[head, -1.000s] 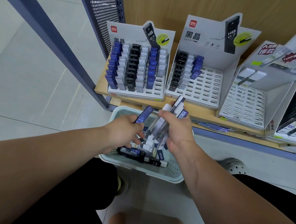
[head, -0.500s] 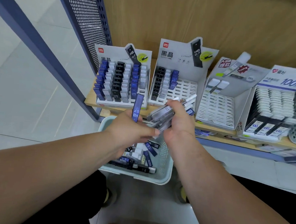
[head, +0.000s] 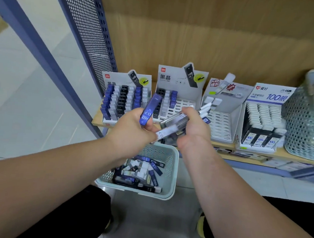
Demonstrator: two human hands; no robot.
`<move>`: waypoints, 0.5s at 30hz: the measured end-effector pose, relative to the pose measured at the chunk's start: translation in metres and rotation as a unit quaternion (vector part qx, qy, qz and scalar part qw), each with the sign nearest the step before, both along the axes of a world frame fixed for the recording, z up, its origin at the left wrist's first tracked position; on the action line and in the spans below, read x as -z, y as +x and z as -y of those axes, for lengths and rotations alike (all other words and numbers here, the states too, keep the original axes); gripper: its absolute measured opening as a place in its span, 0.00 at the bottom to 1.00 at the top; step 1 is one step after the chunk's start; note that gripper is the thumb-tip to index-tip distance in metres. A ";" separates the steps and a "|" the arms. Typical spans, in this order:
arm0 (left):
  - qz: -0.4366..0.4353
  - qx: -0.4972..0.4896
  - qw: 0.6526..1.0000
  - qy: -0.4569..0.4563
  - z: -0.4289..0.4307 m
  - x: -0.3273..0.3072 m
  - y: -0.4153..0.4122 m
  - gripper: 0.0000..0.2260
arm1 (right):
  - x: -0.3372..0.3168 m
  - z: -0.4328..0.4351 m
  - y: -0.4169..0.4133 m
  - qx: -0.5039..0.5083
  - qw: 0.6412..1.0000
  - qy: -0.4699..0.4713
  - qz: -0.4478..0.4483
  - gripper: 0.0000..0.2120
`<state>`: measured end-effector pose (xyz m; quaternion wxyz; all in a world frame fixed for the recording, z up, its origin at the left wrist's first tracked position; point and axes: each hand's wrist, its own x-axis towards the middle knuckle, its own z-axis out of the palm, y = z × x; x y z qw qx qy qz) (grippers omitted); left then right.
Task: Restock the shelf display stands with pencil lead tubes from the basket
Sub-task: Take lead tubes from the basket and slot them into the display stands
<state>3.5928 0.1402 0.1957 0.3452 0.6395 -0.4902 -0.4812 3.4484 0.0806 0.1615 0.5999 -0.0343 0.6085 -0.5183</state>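
Fingers [head: 188,112]: left hand [head: 131,128] pinches one blue tube [head: 150,109] by its lower end; right hand [head: 194,126] clasps a bundle of tubes [head: 174,123].
Where: above the basket [head: 175,166], before the display stands [head: 188,104].
Handling: likely light, rigid, slick; grip mid-body.

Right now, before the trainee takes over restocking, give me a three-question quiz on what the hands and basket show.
1. Choose one: the left hand holds A) one blue tube, B) a pair of scissors, C) nothing.
2. True or false: the basket on the floor is empty of tubes.
3. Fill the gap: the blue tube's label reads HB ___.
Key: 1 A; 2 false; 3 0.7.
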 end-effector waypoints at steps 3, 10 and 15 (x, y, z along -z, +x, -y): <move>0.003 -0.008 1.000 0.018 0.007 -0.005 0.014 0.12 | -0.004 -0.001 -0.012 -0.009 0.999 -0.003 -0.032 0.32; -0.021 -0.031 0.998 0.044 0.051 -0.007 0.012 0.16 | -0.011 0.001 -0.045 -0.037 0.995 -0.035 -0.084 0.24; -0.103 -0.008 0.994 0.047 0.085 0.001 -0.014 0.15 | 0.002 0.007 -0.048 -0.063 0.992 -0.080 -0.076 0.12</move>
